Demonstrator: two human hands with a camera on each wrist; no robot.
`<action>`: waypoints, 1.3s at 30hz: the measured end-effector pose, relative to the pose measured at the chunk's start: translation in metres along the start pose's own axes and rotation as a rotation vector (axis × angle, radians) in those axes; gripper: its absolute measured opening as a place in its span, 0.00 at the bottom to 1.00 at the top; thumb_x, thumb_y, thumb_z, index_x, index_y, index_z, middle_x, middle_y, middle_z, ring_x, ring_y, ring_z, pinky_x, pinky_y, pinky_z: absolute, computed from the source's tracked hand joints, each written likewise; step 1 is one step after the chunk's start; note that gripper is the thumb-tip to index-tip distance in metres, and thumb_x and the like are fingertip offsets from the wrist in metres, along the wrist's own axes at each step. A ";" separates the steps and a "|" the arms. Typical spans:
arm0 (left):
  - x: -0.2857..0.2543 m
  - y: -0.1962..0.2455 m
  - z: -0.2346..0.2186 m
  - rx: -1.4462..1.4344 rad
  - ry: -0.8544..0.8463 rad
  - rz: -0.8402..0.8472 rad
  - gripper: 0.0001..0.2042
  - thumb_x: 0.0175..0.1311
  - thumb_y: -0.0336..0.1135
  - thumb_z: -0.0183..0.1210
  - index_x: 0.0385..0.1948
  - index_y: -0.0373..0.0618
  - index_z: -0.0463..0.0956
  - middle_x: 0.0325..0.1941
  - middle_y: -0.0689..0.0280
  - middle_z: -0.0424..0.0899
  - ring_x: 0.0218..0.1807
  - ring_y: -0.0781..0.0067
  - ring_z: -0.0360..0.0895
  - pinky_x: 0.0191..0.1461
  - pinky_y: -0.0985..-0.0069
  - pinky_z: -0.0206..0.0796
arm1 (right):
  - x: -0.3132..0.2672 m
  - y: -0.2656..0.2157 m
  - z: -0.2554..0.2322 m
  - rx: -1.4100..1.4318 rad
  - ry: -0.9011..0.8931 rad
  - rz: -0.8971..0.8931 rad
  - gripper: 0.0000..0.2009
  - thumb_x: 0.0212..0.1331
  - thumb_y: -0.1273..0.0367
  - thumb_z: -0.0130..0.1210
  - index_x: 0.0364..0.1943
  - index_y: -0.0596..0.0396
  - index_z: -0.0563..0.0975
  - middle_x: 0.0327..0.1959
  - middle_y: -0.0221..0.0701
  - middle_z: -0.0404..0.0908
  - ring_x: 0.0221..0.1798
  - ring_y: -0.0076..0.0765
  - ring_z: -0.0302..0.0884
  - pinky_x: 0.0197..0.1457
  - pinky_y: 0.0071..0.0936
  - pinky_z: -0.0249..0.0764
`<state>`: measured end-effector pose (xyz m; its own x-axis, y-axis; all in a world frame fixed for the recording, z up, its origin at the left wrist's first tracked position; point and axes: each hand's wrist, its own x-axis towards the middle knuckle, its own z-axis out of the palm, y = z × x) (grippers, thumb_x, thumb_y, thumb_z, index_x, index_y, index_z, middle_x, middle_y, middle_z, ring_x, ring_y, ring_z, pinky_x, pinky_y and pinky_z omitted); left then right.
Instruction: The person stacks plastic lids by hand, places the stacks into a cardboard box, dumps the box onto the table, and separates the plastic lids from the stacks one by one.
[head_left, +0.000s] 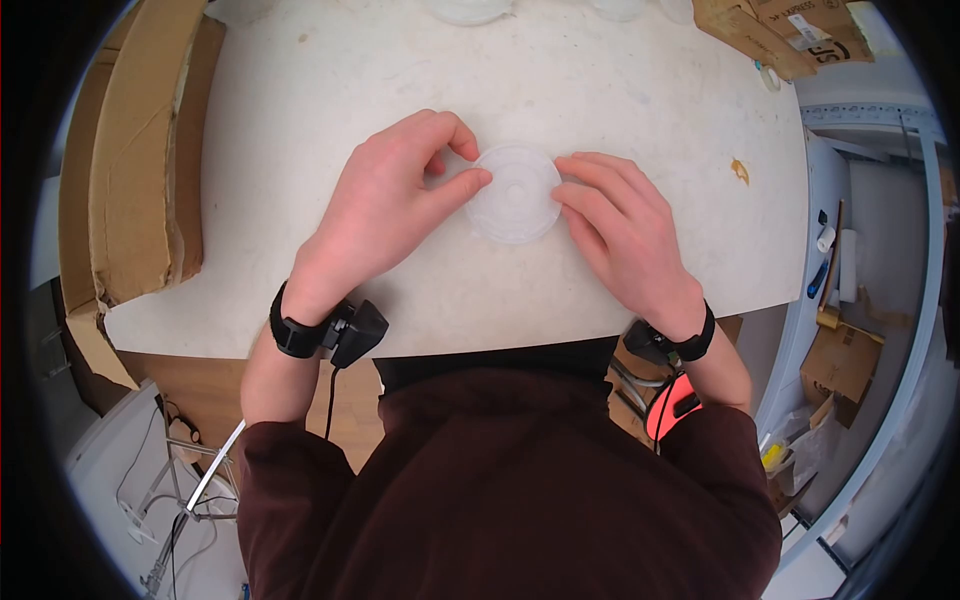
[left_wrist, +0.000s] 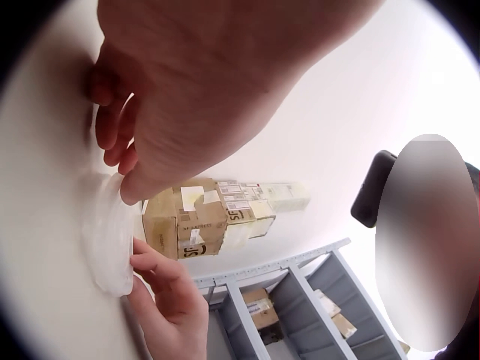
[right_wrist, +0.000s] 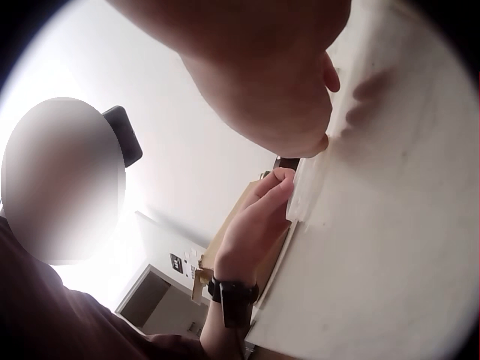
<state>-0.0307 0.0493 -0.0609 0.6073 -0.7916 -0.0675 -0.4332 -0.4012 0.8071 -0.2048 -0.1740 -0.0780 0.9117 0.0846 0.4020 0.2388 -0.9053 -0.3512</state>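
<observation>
On the translucent disc (head_left: 515,200), curved fingers (head_left: 592,203)

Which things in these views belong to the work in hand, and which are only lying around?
In use:
- round translucent disc, between left hand and right hand
- perhaps plastic pieces at far edge

Lying about:
- left cardboard box
- far-right cardboard box

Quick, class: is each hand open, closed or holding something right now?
Left hand: holding the round translucent container at its edge, between thumb and fingers.
Right hand: holding the container's opposite edge.
</observation>
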 end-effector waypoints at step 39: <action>-0.005 0.008 0.007 0.182 -0.001 0.260 0.19 0.69 0.31 0.68 0.62 0.46 0.84 0.55 0.60 0.87 0.53 0.54 0.84 0.58 0.62 0.80 | 0.144 0.117 0.017 -0.412 0.183 -0.072 0.07 0.61 0.75 0.63 0.41 0.53 0.82 0.41 0.33 0.83 0.47 0.44 0.81 0.49 0.43 0.79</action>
<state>-0.0417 0.0469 -0.0584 0.4600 -0.8789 0.1260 -0.6858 -0.2615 0.6792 -0.0398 -0.2610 -0.0754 0.8151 0.1117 0.5684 0.1123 -0.9931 0.0341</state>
